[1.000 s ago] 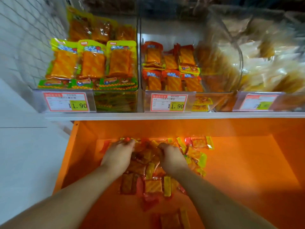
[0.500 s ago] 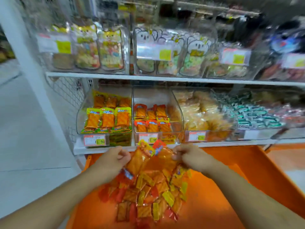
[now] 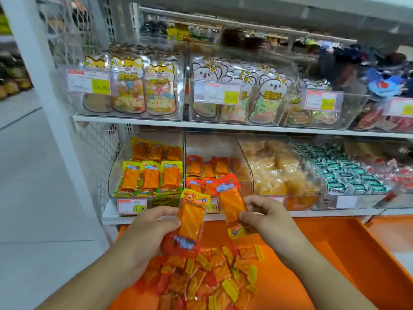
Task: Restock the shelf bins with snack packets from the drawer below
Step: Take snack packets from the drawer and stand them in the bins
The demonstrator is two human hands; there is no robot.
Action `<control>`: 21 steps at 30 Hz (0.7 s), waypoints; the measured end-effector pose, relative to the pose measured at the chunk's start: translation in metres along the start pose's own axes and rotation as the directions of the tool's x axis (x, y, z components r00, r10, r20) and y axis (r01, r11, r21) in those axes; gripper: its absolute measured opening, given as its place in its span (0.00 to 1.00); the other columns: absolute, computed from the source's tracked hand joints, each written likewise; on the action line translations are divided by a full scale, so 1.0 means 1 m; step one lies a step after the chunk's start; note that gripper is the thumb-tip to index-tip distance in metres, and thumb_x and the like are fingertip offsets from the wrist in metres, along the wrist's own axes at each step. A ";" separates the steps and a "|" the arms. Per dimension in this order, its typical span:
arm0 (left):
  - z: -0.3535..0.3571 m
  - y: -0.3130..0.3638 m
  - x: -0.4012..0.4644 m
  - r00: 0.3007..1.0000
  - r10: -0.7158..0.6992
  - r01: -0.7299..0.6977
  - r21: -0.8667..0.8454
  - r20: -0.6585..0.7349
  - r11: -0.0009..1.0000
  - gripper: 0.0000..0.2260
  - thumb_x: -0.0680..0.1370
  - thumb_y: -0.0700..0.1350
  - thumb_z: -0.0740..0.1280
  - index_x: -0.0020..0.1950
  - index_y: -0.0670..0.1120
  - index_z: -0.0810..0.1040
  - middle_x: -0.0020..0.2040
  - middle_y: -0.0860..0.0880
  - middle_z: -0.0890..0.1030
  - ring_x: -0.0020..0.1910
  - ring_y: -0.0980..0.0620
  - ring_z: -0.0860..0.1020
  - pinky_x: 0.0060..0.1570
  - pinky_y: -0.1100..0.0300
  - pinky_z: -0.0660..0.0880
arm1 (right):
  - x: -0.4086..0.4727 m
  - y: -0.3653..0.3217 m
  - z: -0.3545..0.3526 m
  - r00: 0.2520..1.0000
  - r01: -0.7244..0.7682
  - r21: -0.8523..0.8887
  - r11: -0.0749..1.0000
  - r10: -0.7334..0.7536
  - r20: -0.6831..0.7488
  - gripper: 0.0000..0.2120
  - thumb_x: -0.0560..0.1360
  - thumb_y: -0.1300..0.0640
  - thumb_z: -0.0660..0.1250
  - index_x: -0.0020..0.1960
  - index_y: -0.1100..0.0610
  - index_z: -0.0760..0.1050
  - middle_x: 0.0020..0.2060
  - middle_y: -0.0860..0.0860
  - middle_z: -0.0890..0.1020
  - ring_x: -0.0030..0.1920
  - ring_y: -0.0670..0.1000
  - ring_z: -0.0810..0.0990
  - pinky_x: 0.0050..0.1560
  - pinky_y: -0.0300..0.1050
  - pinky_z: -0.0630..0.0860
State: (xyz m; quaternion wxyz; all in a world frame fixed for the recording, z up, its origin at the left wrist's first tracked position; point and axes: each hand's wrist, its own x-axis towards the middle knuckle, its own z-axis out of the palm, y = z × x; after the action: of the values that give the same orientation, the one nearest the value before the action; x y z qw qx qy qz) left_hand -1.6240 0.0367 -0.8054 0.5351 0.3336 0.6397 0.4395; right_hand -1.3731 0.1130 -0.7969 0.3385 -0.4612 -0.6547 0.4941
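Note:
My left hand [image 3: 147,229] grips an orange snack packet [image 3: 190,222] with a yellow top end and a red bottom end. My right hand [image 3: 266,214] pinches a second orange packet [image 3: 230,198] whose red end points up. Both packets hang in front of the lower shelf's price rail. Below them, the open orange drawer [image 3: 335,253] holds a pile of loose red and yellow packets [image 3: 207,278]. The clear shelf bin [image 3: 214,168] with red-topped packets stands just behind the raised packets, and a bin of yellow-topped packets [image 3: 147,173] is to its left.
To the right on the lower shelf are bins of pale orange snacks [image 3: 279,173] and green-wrapped sweets [image 3: 348,175]. The upper shelf [image 3: 156,120] carries clear bins of animal-shaped candy bags. A white upright post [image 3: 51,104] and wire mesh stand left, with grey floor beyond.
Both hands rose out of the drawer pile, each with one packet, and now hold them apart before the shelf. The view has tilted up and pulled back from the drawer.

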 end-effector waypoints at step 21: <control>0.001 -0.001 0.007 0.992 0.075 -0.060 -0.143 0.100 0.988 0.19 0.70 0.47 0.78 0.61 0.52 0.84 0.54 0.45 0.87 0.53 0.43 0.86 0.54 0.37 0.82 | 0.017 -0.014 0.033 0.929 0.370 -0.213 0.904 -0.363 0.072 0.21 0.75 0.69 0.74 0.49 0.42 0.88 0.67 0.38 0.78 0.73 0.42 0.71 0.67 0.34 0.70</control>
State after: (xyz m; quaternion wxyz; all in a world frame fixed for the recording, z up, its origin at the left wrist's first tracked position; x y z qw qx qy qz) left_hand -1.6240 0.0431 -0.8088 0.5749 0.3393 0.5667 0.4829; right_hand -1.4123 0.1164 -0.7931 0.3613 -0.3577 -0.7859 0.3520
